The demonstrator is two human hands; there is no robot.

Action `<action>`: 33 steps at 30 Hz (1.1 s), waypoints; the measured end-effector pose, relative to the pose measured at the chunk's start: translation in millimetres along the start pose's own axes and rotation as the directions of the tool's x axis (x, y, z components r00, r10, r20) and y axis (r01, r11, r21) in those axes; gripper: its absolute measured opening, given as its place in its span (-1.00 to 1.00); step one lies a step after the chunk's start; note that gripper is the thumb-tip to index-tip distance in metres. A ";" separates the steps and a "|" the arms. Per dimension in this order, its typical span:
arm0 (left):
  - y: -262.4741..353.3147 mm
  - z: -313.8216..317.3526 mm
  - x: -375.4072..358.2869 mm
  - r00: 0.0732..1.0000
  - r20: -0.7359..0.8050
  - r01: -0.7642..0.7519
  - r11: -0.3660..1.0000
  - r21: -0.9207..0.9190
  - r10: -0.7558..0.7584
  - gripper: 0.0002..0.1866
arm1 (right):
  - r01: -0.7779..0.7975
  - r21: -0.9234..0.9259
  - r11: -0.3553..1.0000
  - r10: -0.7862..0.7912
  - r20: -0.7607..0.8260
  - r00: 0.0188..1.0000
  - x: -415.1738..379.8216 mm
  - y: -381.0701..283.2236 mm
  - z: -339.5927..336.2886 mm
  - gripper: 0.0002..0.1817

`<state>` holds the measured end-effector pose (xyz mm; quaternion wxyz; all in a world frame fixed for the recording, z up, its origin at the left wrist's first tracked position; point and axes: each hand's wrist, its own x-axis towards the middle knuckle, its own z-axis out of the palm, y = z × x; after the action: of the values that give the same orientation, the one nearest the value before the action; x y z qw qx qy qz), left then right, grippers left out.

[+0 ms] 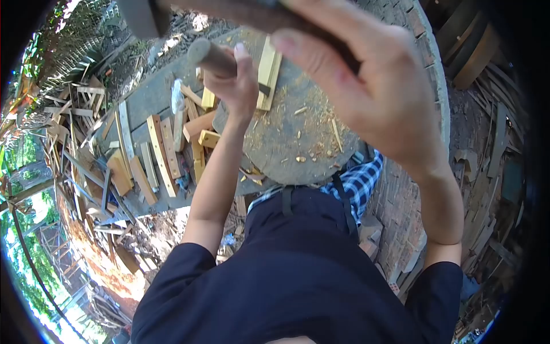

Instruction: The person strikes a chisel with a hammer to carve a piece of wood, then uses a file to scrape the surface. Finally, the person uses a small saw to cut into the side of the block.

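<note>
My left hand (234, 92) is closed round the round handle of a chisel (212, 57). Its dark blade shows past my fingers, against a pale wooden block (267, 71) that lies on a round wooden work surface (286, 163). High in the view and close to the camera, my right hand (375, 80) grips the wooden handle of a hammer (246, 16). The hammer's dark head hangs at upper left, above the chisel's butt and apart from it as far as I can see. Part of the hammer is cut off by the frame's top edge.
Wood chips (301, 159) are scattered over the work surface. Left of it, several cut wooden pieces (162, 155) and a clear plastic bag (177, 97) lie on a board. Scrap wood piles (74, 114) stand at far left, with more planks (498, 143) at right beside a brick edge.
</note>
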<state>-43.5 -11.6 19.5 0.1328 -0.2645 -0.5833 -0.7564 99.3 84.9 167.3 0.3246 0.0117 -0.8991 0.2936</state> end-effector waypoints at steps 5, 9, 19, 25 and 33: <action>-7.8 -13.2 17.1 0.951 0.012 0.300 0.909 -0.290 -0.310 -0.83 | -0.307 0.049 0.950 0.309 -0.055 0.949 -25.2 24.4 9.6 -0.56; -12.5 -51.9 33.3 0.806 -0.089 0.506 0.759 -0.411 -0.585 -0.77 | -0.543 -0.015 0.840 0.543 0.032 0.839 -67.3 63.3 26.8 -0.54; -12.5 -50.3 38.3 0.782 0.159 0.622 0.769 -0.145 -0.603 -0.78 | -0.799 -0.122 0.588 0.804 0.194 0.562 -125.7 87.4 83.0 -0.52; -12.7 -37.7 56.3 0.554 0.465 0.474 0.721 0.505 -0.690 -0.70 | -0.796 -0.040 0.604 0.795 0.106 0.598 -154.8 103.0 105.6 -0.53; -96.5 -75.0 14.3 0.574 0.559 -0.235 0.533 0.813 -0.599 -0.34 | -0.660 -0.167 0.733 0.662 -0.047 0.748 -175.3 118.3 112.4 -0.52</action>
<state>-122.8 -54.1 -64.3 -0.1275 -0.4038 -0.8846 -0.1953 147.7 92.8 -67.1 0.1917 -0.3343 -0.8690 0.3103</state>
